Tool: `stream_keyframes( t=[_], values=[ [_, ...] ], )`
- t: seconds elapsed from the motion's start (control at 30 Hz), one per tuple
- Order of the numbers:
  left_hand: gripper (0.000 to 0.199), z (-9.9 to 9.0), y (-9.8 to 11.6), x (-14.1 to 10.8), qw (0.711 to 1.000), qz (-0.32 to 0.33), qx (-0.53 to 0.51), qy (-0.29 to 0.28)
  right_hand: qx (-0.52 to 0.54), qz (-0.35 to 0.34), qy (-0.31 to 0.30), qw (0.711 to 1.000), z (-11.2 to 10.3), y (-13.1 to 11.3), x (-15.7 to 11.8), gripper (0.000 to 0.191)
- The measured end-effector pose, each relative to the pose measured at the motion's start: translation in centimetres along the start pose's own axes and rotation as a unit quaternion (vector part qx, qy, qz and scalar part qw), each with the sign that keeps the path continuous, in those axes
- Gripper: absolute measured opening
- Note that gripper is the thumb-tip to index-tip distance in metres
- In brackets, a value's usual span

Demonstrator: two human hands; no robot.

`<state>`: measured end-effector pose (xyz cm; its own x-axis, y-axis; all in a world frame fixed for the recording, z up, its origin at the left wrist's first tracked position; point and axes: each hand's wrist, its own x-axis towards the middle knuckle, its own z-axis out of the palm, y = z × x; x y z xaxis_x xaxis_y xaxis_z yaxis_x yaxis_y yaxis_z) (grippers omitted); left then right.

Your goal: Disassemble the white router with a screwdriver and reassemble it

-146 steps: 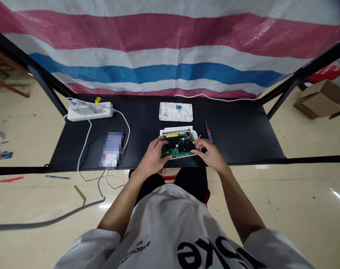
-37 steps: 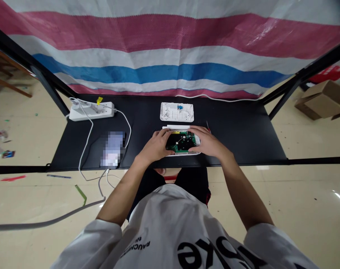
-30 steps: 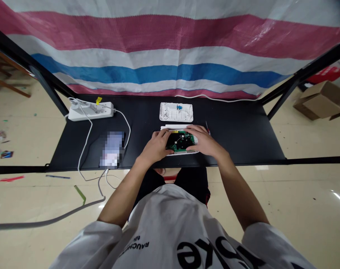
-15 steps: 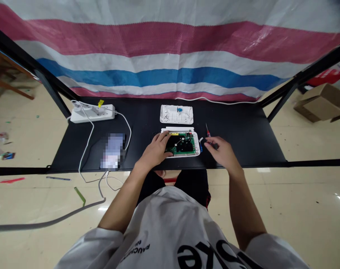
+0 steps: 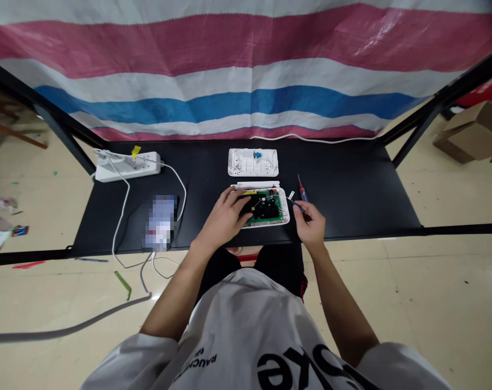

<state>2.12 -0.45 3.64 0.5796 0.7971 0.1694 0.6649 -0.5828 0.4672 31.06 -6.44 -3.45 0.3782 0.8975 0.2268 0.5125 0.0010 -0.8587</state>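
An opened white router lies on the black table, its green circuit board and black plate facing up. My left hand grips its left end, fingers at the far edge and thumb at the near side. Just off the right end, my right hand pinches a small blue connector on a thin white wire running to the board. A white tag sticks up beside it. Past my right fingers lies a red-and-blue screwdriver, tip pointing away.
The white cover lies inside-up behind the router, with a blue part in it. A white antenna lies between them. To the left are a phone, a power strip and loose cables. Striped sheeting hangs behind.
My right hand has moved left to the router's right end and now pinches the blue connector. My left hand stays on the router. The view has shifted slightly.
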Motion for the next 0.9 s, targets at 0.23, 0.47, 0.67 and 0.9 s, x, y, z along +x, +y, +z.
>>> stream_keyframes(
  t=[0.23, 0.47, 0.67, 0.9],
  values=[
    [0.041, 2.1, 1.8, 0.9, 0.998, 0.052, -0.012, -0.039, 0.084, -0.006, 0.065, 0.994, 0.0, 0.1, -0.3, 0.027],
    [0.037, 2.5, 1.9, 1.4, 0.997, 0.058, -0.029, -0.036, -0.013, -0.044, 0.057, 0.997, -0.1, -0.4, 0.1, 0.027],
    [0.033, 0.5, -1.5, 5.6, 0.996, 0.08, -0.025, 0.04, -0.112, -0.09, -0.005, 0.99, 0.4, -0.3, 0.4, 0.025],
    [0.033, -0.5, -7.2, 14.5, 0.997, 0.025, 0.009, 0.068, -0.078, -0.101, 0.018, 0.992, 0.3, -0.3, -0.1, 0.019]
  ],
)
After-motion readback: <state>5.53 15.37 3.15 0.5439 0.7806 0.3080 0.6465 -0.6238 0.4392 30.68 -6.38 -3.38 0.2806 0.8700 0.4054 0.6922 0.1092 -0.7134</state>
